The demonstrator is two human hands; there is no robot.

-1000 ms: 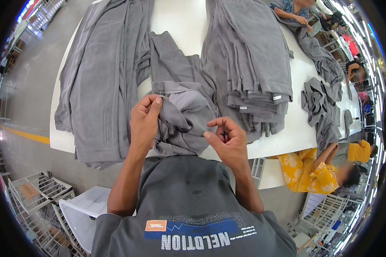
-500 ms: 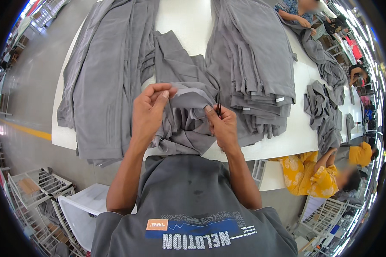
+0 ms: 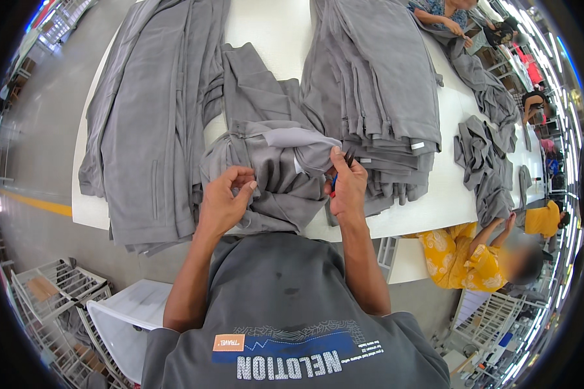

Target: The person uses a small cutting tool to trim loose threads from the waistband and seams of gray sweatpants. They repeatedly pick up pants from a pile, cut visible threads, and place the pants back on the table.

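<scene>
Fabric bunches under our hands — the left hand (image 3: 224, 198) grips the grey garment (image 3: 276, 175) at the counter's (image 3: 272, 26) near edge, while the right hand (image 3: 347, 188) pinches its fold, holding small snips (image 3: 335, 180).

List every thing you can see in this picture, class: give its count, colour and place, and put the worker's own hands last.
table: one, white, centre.
garment in hand: one, grey, bunched at the table's near edge.
left pile of garments: one, grey, overhanging the near edge.
right stack of garments: one, grey, folded.
loose garments: several, grey, far right.
wire racks: white, floor lower left.
co-worker: one, yellow top, right.
left hand: grips the garment.
right hand: pinches the garment, holding a small red and blue tool.
</scene>
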